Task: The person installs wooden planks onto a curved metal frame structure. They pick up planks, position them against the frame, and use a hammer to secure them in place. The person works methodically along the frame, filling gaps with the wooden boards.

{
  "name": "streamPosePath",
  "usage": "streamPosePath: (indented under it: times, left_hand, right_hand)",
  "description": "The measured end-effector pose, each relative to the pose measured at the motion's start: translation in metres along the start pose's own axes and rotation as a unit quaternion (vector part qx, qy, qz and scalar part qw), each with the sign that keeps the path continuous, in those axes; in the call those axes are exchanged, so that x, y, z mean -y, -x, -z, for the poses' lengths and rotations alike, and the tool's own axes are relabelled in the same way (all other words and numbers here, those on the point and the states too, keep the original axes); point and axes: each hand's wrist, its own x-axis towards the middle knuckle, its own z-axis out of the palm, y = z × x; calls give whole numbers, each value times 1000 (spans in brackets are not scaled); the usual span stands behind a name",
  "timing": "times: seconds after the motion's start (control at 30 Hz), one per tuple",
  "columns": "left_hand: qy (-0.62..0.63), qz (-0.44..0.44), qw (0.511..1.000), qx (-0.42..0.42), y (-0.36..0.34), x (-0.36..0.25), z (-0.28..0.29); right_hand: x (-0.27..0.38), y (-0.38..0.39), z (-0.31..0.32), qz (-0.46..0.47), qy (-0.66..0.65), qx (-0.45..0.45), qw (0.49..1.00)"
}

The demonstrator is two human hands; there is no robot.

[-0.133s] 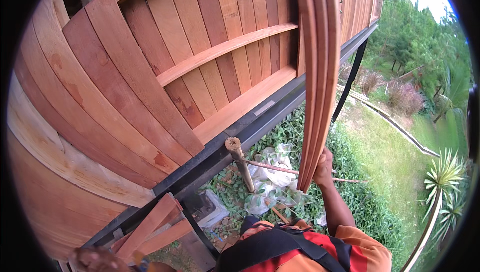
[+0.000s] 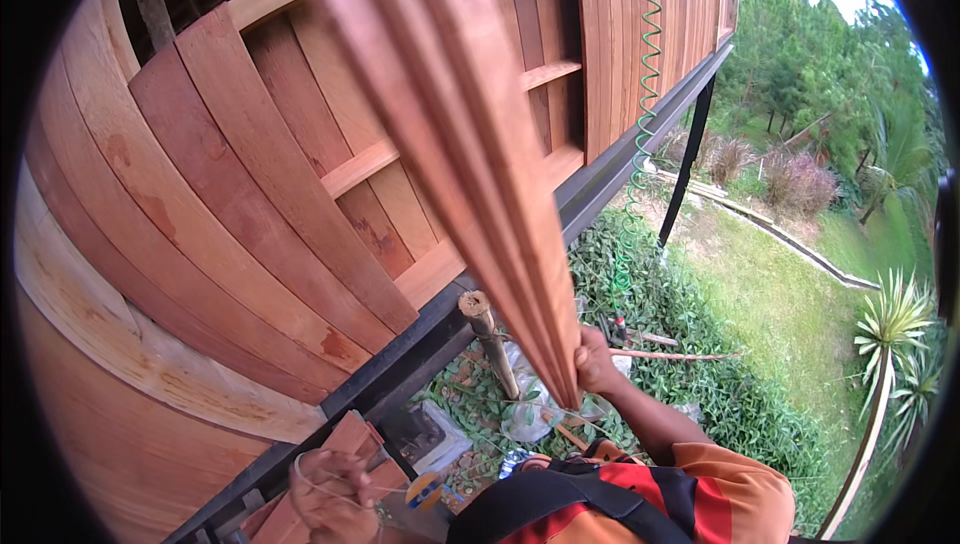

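My right hand is closed around the lower end of a stack of long reddish-brown boards. The boards lean up and to the left, across the front of the plank wall, and hide part of it. At the lower left, my left hand has its fingers curled, with a thin pale cord running through them. Beside it, at the cord's other end, is a small yellow-and-blue piece whose kind I cannot make out. Short reddish boards lie behind my left hand.
A dark metal beam runs under the wall. Below it stands a round wooden post, near white plastic sheeting and leafy ground plants. A green coiled hose hangs at the wall's right part. Grass lies to the right.
The tops of the boards have swung left across the wall, and my right hand has shifted slightly left. My left hand has come up and right into fuller view. The green hose is now uncovered.
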Motion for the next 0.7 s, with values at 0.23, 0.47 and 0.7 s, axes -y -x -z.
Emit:
streamPosePath:
  times: [0.23, 0.47, 0.7]
  left_hand:
    - [-69, -72, 981, -165, -6, 86, -29]
    - [-280, -133, 931, -194, 24, 45, 0]
    - [-190, -195, 954, -126, 1, 117, -41]
  right_hand:
    - [-3, 30, -110, -21, 34, 317, 948]
    - [-24, 52, -163, 33, 43, 397, 916]
    - [-54, -45, -119, 143, 232, 121, 955]
